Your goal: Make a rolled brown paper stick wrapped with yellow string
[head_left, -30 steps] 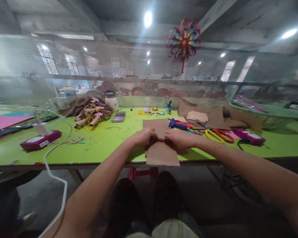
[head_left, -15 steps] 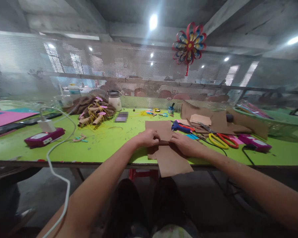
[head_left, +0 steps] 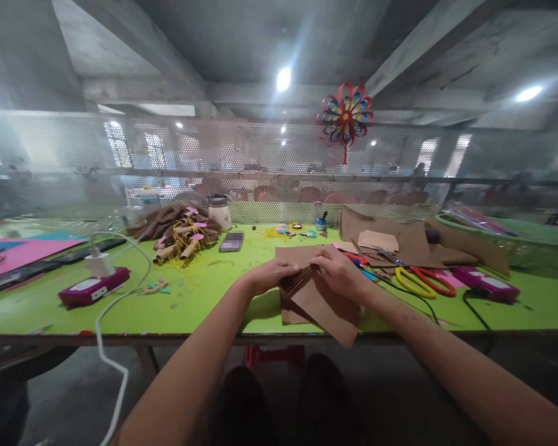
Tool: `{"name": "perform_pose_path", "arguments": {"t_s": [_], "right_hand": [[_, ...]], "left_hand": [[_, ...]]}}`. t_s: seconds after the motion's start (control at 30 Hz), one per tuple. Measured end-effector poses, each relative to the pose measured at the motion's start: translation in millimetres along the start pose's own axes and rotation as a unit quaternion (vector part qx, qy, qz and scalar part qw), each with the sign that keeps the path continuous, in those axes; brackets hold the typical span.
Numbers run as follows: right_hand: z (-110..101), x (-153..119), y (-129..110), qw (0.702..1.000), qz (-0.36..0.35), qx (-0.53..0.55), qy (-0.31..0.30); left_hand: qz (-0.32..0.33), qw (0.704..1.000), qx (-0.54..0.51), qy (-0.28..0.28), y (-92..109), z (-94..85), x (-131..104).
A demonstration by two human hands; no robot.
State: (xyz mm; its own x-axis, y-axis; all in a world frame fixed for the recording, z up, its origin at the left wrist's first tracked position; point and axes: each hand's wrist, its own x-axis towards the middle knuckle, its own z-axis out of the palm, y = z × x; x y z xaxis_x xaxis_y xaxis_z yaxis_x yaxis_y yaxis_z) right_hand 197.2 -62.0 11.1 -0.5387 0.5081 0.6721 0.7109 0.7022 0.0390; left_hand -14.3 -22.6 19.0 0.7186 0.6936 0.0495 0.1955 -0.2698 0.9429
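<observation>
So the right hand (head_left: pixel 341 272) just slid in next to the left hand (head_left: pixel 275 274), and the loose end of the brown paper (head_left: pixel 328 305) swung right; looks like the folds are getting worked tighter; right grip's pinched on it, left grip I honestly can't tell, fingers hide it; paper's plain, stacked in slanted layers, at the table (head_left: pixel 214 297) edge, a corner overhanging

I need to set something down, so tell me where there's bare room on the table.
Mostly bare: the table between the white cable and left forearm, bar scraps; also front right, before the green basket and right of the right-hand purple box. Crowded: right of the brown paper, where scissors and cardboard lie, and back left, around the paper tubes.
</observation>
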Motion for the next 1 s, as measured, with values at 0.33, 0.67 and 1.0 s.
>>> {"name": "perform_pose_path", "arguments": {"t_s": [0.33, 0.67, 1.0], "right_hand": [[17.7, 25.2, 2.5, 0.994, 0.034, -0.083, 0.064], [25.0, 36.6, -2.7, 0.992, 0.113, -0.034, 0.042], [14.8, 31.6, 37.6, 0.887, 0.298, 0.346, -0.064]], "left_hand": [[-0.035, 0.96, -0.279, 0.0, -3.8, 7.4, 4.6], [-0.013, 0.969, -0.241, 0.051, -3.6, 9.7, 8.5], [-0.013, 0.989, -0.141, 0.039, -1.6, -0.2, 6.2]]}}
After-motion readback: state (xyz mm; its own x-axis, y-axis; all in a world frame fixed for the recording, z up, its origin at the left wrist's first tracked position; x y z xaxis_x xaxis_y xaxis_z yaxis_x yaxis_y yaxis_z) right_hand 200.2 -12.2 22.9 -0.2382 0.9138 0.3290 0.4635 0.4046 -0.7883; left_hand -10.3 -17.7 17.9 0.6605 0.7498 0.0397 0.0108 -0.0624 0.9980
